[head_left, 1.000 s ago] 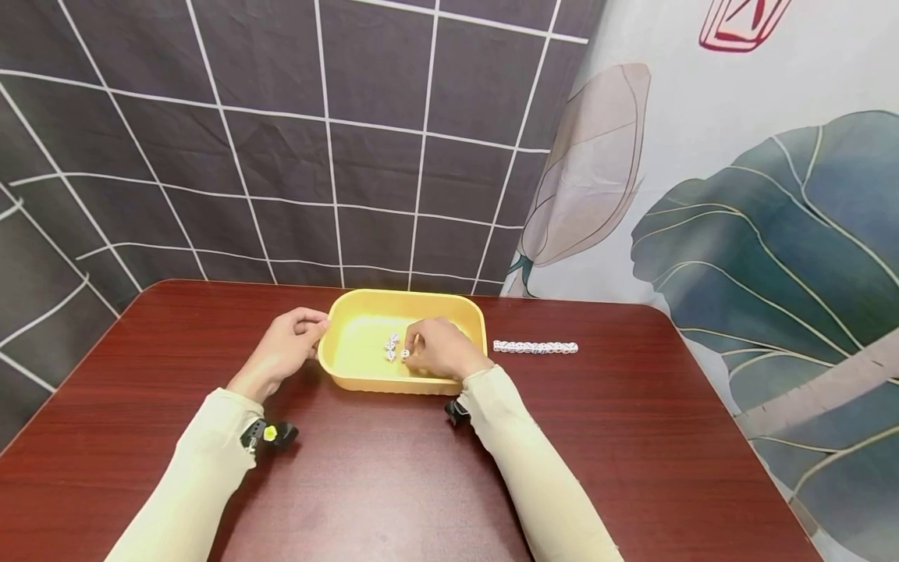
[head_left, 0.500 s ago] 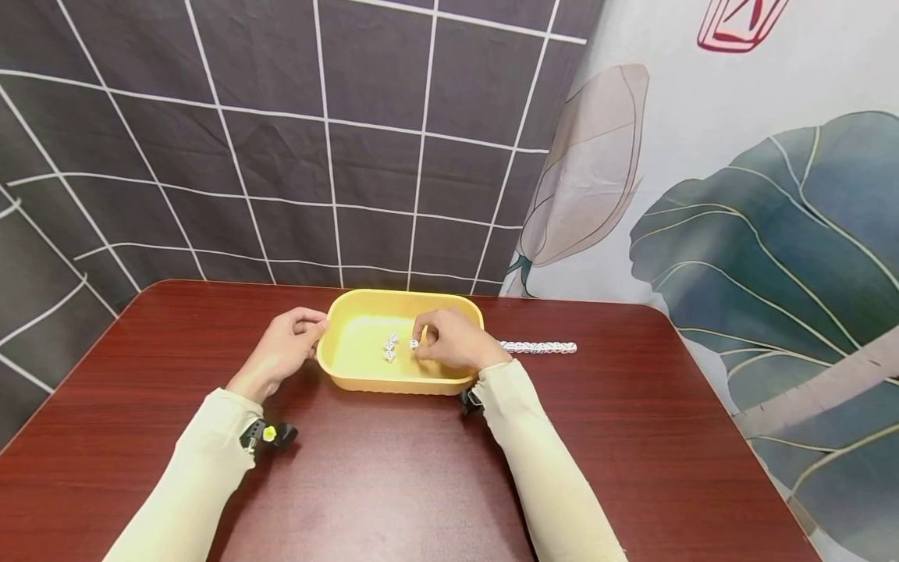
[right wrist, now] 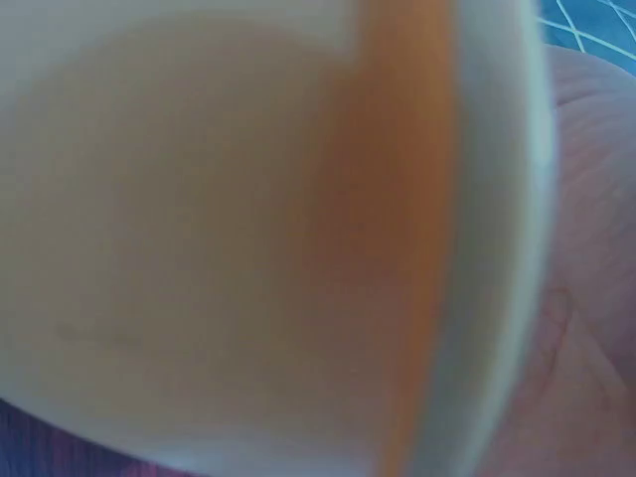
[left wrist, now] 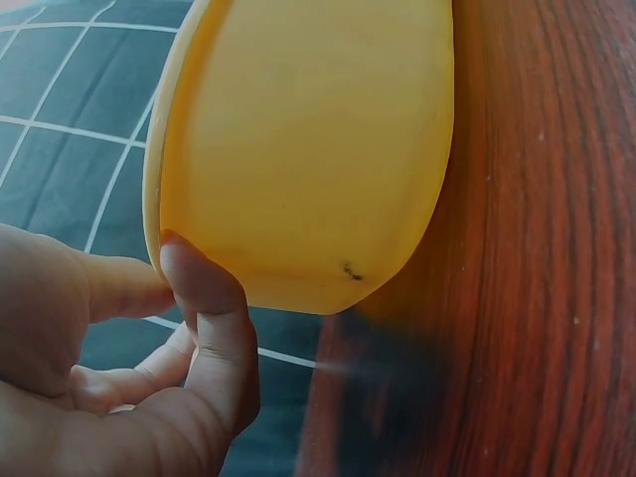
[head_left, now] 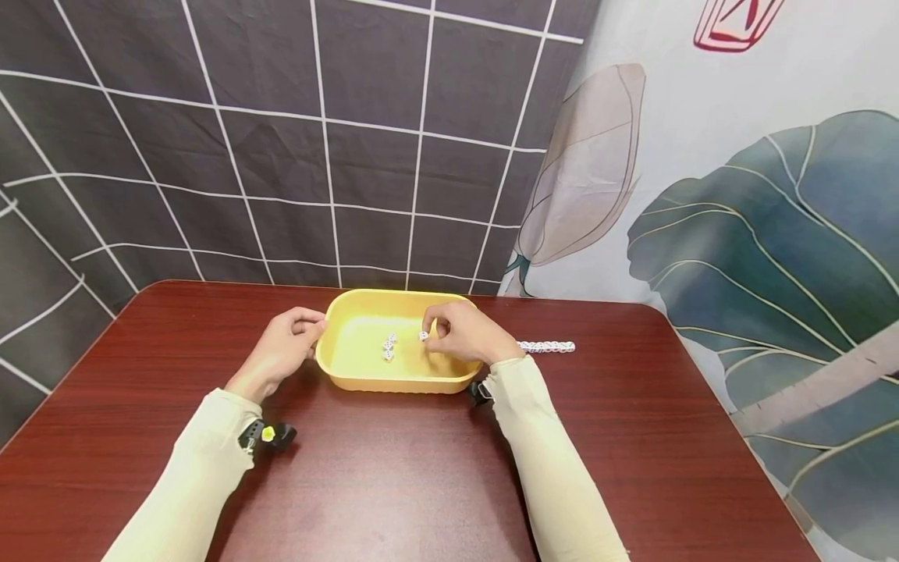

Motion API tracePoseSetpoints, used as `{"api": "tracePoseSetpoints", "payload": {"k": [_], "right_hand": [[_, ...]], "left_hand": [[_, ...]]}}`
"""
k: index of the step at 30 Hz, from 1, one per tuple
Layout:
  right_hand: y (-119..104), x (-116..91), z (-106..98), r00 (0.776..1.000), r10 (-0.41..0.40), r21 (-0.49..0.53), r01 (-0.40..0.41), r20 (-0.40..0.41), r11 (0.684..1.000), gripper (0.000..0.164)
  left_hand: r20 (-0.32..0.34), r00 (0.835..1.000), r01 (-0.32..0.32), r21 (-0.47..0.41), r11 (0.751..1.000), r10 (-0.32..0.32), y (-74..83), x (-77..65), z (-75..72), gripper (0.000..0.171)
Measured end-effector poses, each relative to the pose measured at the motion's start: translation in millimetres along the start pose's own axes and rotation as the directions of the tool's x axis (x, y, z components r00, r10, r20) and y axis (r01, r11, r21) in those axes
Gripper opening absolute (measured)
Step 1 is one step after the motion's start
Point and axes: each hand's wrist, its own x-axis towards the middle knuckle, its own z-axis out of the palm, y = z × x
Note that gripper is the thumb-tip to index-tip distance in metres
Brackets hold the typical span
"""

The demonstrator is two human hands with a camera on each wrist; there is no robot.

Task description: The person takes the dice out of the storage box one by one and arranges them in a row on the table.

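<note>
A yellow plastic tray (head_left: 400, 385) sits near the table's far edge. My left hand (head_left: 281, 347) pinches its left rim; in the left wrist view, thumb and finger of that hand (left wrist: 217, 338) grip the tray's edge (left wrist: 308, 149). Over the tray's right half, my right hand (head_left: 467, 332) holds a small white die (head_left: 424, 336) between thumb and fingertip. A few more white dice (head_left: 389, 346) lie clustered on the tray floor, left of that hand. The tray's blurred wall (right wrist: 199, 219) fills most of the right wrist view, hiding the right fingers.
To the right of the tray, a straight row of white dice (head_left: 551, 346) lies on the red-brown table (head_left: 379, 468), its left end hidden behind my right wrist. A dark gridded cloth (head_left: 267, 156) hangs behind the table, beside a leaf-patterned one (head_left: 772, 218).
My right hand has lifted the die up from the tray floor and moved it right and slightly away, toward the tray's right side. The left hand has stayed at the rim.
</note>
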Motion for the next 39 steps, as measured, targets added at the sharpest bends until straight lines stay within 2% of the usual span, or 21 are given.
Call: {"api": "tracePoseSetpoints", "payload": {"k": [8, 14, 25, 32, 39], "right_hand": [[3.5, -5.8, -9.1, 0.999, 0.025, -0.019, -0.025, -0.022, 1.0, 0.009], [6.9, -11.5, -17.4, 0.997, 0.07, 0.008, -0.069, -0.033, 0.998, 0.009], [14.3, -20.6, -29.9, 0.994, 0.087, 0.025, -0.085, -0.072, 0.996, 0.009], [21.3, -27.7, -36.9, 0.989, 0.111, 0.077, -0.103, -0.099, 0.992, 0.012], [28.6, -33.0, -41.9, 0.987, 0.101, 0.065, -0.093, -0.126, 0.994, 0.011]], "left_hand": [[0.02, 1.0, 0.004, -0.008, 1.0, -0.004, 0.0, -0.4, -0.4, 0.039], [0.026, 1.0, 0.008, -0.008, 1.0, -0.008, -1.3, 0.2, -0.2, 0.039], [0.025, 1.0, 0.006, -0.008, 1.0, -0.006, -0.8, 0.0, -0.2, 0.039], [0.025, 1.0, 0.007, -0.012, 1.0, -0.007, -1.9, 1.4, -0.2, 0.04], [0.019, 1.0, 0.002, -0.009, 1.0, -0.001, -2.3, 1.1, -0.8, 0.039]]}}
